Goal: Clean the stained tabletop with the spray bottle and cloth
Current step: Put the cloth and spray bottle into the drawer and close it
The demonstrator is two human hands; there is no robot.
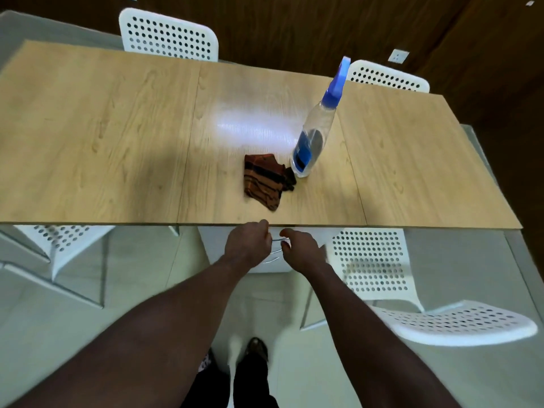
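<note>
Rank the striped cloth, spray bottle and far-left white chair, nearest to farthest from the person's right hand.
From the right hand, at the near edge of the wooden table:
1. Brown-and-orange striped cloth, just past that edge, slightly left.
2. Clear plastic spray bottle with blue trigger, upright by the cloth's right side.
3. White perforated plastic chair, across the table, far left.

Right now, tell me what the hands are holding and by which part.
Nothing: left hand and right hand hover loosely curled, apparently empty, at the table edge; spray bottle and cloth sit untouched.
</note>
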